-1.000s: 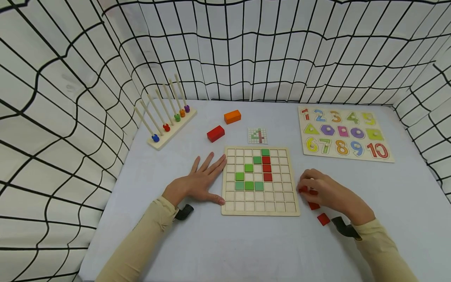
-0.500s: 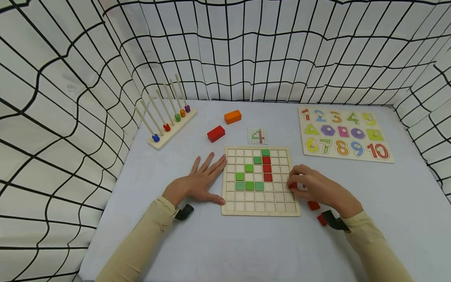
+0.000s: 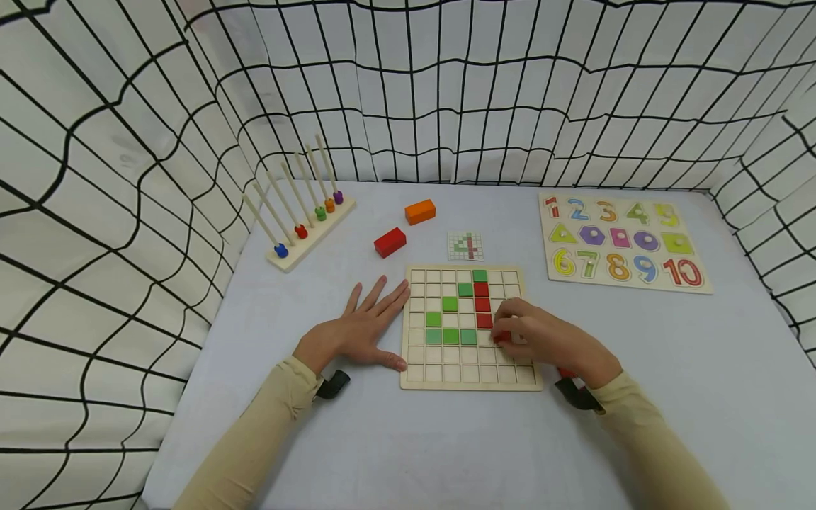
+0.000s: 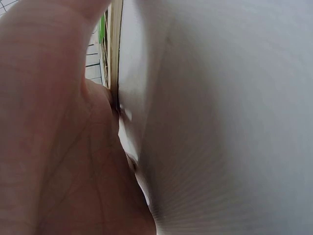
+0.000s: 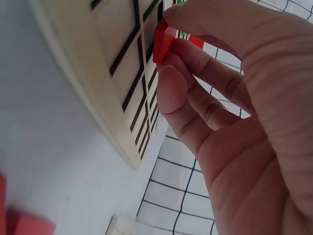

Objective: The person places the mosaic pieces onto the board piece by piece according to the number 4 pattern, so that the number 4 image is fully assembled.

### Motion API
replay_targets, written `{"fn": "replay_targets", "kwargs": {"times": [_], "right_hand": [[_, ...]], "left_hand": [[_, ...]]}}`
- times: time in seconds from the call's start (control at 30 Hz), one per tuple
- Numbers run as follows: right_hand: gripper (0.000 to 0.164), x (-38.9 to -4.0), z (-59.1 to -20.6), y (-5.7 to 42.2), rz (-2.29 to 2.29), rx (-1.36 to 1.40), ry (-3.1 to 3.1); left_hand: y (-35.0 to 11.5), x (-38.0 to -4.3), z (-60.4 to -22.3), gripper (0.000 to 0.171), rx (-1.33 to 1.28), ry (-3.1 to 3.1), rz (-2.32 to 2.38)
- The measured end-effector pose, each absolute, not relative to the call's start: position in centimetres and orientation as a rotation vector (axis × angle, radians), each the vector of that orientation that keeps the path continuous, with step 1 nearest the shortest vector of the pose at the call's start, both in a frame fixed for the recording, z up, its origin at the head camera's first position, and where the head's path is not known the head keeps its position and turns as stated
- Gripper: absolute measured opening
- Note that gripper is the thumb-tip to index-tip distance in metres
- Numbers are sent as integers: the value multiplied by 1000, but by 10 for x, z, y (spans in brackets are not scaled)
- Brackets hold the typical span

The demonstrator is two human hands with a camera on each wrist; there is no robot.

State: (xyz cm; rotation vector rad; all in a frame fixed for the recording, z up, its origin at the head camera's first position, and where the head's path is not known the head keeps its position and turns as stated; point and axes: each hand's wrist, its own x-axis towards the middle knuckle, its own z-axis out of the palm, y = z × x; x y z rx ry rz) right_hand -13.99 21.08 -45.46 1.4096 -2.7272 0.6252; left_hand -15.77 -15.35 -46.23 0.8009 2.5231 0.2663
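Observation:
A wooden grid board (image 3: 443, 372) lies flat on the table, with green tiles (image 3: 450, 304) and a column of red tiles (image 3: 482, 304) in some of its squares. Fingers spread, my left hand (image 3: 355, 336) rests on the table with thumb and fingertips at the board's left edge. Over the right half of the board, my right hand (image 3: 550, 338) pinches a red square tile (image 5: 162, 41) between thumb and fingers. In the right wrist view that tile is tilted close to the grid. More red tiles (image 5: 32, 224) lie on the table, mostly hidden under the right wrist in the head view.
Behind the board are a small pattern card (image 3: 466, 246), a red block (image 3: 390, 242) and an orange block (image 3: 420, 212). A peg stand with beads (image 3: 312, 237) stands back left. A number-and-shape puzzle (image 3: 627, 244) lies back right. Black netting (image 3: 414, 110) and white walls surround the table.
My right hand has moved left from the loose red tiles beside the board to above the grid, carrying a red tile. The left hand has stayed in place.

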Motion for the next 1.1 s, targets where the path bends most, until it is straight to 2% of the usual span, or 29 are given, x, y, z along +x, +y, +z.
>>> {"fn": "replay_targets", "kwargs": {"times": [0.33,1.1], "right_hand": [[15,-141,-462,191,605,1484,-2586],[14,-139,-462,195,629,1493,-2548]], "left_hand": [[-153,-158,-463,131,809,2519,284],[-154,-158,-463,131,807,2523,266]]}}
